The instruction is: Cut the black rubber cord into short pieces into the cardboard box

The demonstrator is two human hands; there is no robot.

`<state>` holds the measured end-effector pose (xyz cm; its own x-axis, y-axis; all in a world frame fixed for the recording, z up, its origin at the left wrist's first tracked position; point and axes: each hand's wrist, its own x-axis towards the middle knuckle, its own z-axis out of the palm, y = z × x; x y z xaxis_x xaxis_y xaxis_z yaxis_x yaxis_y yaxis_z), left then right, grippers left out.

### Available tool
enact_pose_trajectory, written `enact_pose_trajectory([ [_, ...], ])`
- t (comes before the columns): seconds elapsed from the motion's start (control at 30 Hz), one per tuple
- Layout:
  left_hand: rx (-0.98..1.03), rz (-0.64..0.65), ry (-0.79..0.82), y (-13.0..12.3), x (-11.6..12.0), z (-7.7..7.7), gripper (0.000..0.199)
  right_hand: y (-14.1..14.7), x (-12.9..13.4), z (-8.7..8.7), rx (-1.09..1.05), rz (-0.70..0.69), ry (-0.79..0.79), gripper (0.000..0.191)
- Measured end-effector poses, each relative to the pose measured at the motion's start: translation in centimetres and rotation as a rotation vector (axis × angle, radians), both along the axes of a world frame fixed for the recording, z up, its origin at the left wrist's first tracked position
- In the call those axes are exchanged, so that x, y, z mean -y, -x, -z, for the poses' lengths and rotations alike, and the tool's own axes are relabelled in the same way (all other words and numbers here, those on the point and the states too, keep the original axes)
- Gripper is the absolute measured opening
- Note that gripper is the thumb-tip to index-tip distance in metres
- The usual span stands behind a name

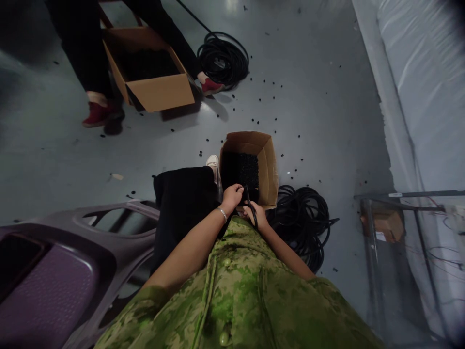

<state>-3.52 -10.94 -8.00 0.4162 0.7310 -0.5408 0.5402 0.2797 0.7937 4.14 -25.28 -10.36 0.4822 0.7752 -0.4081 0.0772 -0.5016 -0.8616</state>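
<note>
My right hand point(257, 214) is closed around dark scissors point(249, 201), whose narrow blades point away from me over the near edge of a cardboard box point(271, 165). My left hand point(233, 196), with a bracelet at the wrist, is just left of the blades. Its fingers are pinched together, and whatever dark bit they hold is too small to make out. Many small black pieces point(247, 167) lie inside the box below both hands. Right of the box, a loose coil of black hose point(305, 218) rests on the floor.
Another person's legs point(83, 53) straddle a larger open carton point(160, 94) with dark contents. Beside that person's foot lies a second hose coil point(225, 60). Small black bits dot the grey floor point(327, 121). A purple-grey plastic chair point(61, 286) stands left; a metal frame point(417, 194) stands right.
</note>
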Motion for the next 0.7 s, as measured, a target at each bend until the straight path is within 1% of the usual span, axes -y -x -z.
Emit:
enact_pose_trajectory([
  [0.13,-0.015,0.016,-0.015,-0.06,-0.05,-0.20,0.022,-0.07,0.02,0.02,0.001,-0.002,-0.003,0.043],
  [0.37,-0.027,-0.006,-0.003,-0.06,-0.05,-0.48,0.021,-0.10,0.00,-0.26,-0.002,-0.017,0.003,0.045],
  [0.7,-0.041,0.006,-0.021,-0.01,-0.16,-0.43,0.024,-0.04,-0.03,-0.22,0.032,-0.036,0.009,0.039],
])
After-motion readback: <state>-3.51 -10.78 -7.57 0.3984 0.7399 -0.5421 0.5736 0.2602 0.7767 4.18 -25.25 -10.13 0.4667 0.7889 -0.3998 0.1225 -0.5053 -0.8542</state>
